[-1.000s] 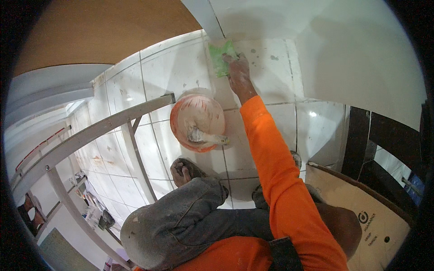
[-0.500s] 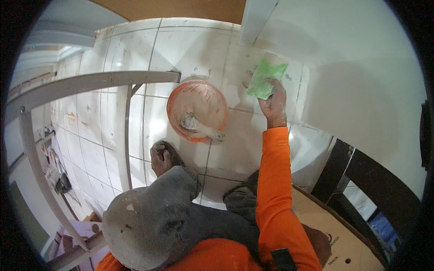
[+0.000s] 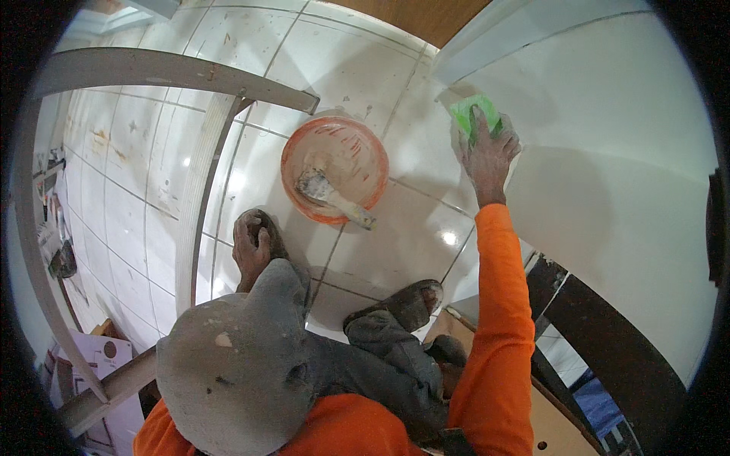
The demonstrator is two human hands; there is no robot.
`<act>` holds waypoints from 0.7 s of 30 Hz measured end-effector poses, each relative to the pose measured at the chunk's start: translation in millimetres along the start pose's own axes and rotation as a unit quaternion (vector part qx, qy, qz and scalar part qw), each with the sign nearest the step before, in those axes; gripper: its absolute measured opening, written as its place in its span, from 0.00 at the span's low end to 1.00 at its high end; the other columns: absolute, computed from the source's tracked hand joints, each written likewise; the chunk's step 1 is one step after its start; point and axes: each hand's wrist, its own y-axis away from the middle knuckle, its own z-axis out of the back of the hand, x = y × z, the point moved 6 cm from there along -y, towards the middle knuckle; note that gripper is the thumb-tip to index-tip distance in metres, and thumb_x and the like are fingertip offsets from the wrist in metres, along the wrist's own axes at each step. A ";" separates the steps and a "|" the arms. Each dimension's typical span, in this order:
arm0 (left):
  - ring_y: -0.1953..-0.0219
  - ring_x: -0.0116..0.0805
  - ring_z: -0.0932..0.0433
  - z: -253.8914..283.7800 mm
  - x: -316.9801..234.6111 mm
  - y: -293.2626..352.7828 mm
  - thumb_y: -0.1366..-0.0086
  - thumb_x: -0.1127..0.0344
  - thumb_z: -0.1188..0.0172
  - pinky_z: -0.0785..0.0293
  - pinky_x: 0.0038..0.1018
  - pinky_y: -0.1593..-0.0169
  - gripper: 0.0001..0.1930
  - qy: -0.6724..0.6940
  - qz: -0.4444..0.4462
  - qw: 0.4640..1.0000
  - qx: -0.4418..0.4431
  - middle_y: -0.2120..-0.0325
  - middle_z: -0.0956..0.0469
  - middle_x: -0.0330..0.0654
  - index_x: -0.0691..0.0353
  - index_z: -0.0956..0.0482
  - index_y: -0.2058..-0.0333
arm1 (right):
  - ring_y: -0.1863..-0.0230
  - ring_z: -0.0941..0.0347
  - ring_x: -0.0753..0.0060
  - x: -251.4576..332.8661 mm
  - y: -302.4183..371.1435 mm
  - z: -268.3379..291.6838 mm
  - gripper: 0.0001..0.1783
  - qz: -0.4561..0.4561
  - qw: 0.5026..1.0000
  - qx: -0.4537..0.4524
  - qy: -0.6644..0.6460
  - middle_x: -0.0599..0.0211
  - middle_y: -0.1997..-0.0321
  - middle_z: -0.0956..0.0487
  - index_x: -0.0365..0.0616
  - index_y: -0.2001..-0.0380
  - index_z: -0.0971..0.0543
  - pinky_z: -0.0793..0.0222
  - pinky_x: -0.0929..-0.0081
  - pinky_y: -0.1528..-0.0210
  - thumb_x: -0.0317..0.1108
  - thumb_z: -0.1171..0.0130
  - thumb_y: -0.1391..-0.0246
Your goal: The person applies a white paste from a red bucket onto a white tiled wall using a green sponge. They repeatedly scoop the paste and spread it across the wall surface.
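Note:
My right hand (image 3: 487,156) is at the far right with fingers over a thin bright green sheet (image 3: 471,112); its material is unclear. The sheet is close to where the white tiles meet the pale wall. My left hand (image 3: 249,247) rests loosely by the dark slipper (image 3: 265,222) on my left foot, fingers slightly bent and thumb apart. The wrist is hidden behind my raised grey knee. Between the hands stands an orange-rimmed basin (image 3: 334,129) with a beige residue inside. A smeared brush-like tool (image 3: 338,202) lies in it, its handle over the near rim.
A grey metal frame (image 3: 175,68), like a ladder, stands on the left. A dark slatted wooden piece (image 3: 608,334) and cardboard (image 3: 559,414) are at the lower right. Several tools (image 3: 61,243) lie at the far left. A brown board edge (image 3: 426,19) is at the top.
My right hand has moved right with the green sheet and turned, its back now up and fingers spread over it. My view has shifted. The left hand stays at the foot.

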 end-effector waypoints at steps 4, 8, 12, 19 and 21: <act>0.49 0.52 0.24 -1.3 1.0 -1.0 0.36 0.69 0.44 0.29 0.42 0.45 0.17 0.007 0.011 1.000 0.009 0.54 0.25 0.50 0.62 0.28 0.48 | 0.39 0.39 0.48 -11.2 -6.6 -25.2 0.35 0.016 0.995 -0.028 0.095 0.55 0.35 0.36 0.82 0.32 0.34 0.42 0.43 0.42 0.48 0.38 0.42; 0.50 0.51 0.24 -1.4 2.0 -0.9 0.36 0.70 0.44 0.28 0.41 0.45 0.17 0.000 0.026 1.000 0.016 0.54 0.26 0.50 0.62 0.29 0.48 | 0.41 0.37 0.51 -11.3 -10.3 -38.0 0.35 0.056 0.988 -0.061 0.132 0.59 0.37 0.35 0.83 0.31 0.35 0.40 0.46 0.44 0.47 0.39 0.42; 0.51 0.50 0.24 -1.2 -2.7 -3.7 0.35 0.70 0.45 0.28 0.40 0.45 0.17 -0.003 0.007 1.000 0.030 0.55 0.26 0.50 0.63 0.29 0.48 | 0.43 0.36 0.53 -15.5 -13.2 -42.3 0.34 0.119 0.956 -0.102 0.247 0.61 0.38 0.34 0.83 0.31 0.36 0.35 0.48 0.47 0.45 0.42 0.40; 0.49 0.47 0.24 0.5 -7.3 -5.0 0.33 0.65 0.44 0.28 0.37 0.43 0.16 -0.031 0.021 0.998 0.044 0.53 0.25 0.50 0.62 0.28 0.48 | 0.48 0.32 0.55 -24.3 -21.6 -42.8 0.35 0.136 0.959 -0.150 0.197 0.61 0.41 0.32 0.78 0.29 0.37 0.31 0.50 0.52 0.43 0.43 0.39; 0.49 0.44 0.23 0.3 -5.0 -5.1 0.32 0.62 0.44 0.29 0.36 0.42 0.17 -0.024 0.029 0.998 0.049 0.53 0.25 0.49 0.62 0.28 0.47 | 0.48 0.31 0.55 -24.2 -20.5 -43.7 0.35 0.136 0.958 -0.146 0.204 0.61 0.41 0.32 0.77 0.29 0.37 0.31 0.50 0.51 0.43 0.43 0.39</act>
